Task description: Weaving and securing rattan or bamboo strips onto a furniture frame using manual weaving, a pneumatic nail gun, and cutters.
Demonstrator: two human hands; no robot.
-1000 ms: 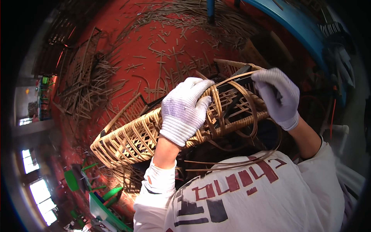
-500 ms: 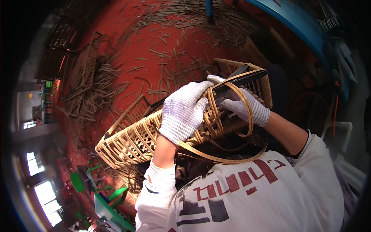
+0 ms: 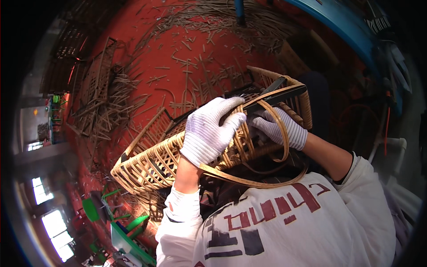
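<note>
A long rectangular wicker basket (image 3: 144, 171) lies slantwise before me, with dark flat bars along its frame. My left hand (image 3: 208, 130), in a white knit glove, grips the basket's near rim around the middle, fingers over the top and thumb on the near side. My right hand (image 3: 287, 129), gloved too, is at the near wall right of it, behind a loop of cane. Its fingers are bent together, and their tips are partly hidden. A pale cane strip (image 3: 249, 181) wraps the rim and curves out in long loops toward my shirt.
Cut cane pieces (image 3: 187, 66) litter the red floor beyond the basket. A second woven frame (image 3: 100, 75) stands at the far left by a heap of strips. A blue curved table edge (image 3: 338, 22) is at upper right; green stools (image 3: 91, 209) stand at lower left.
My right hand has come down from the rim to the near wall. My left thumb and fingers have shifted slightly on the rim, and the strip's loop has narrowed a little.
</note>
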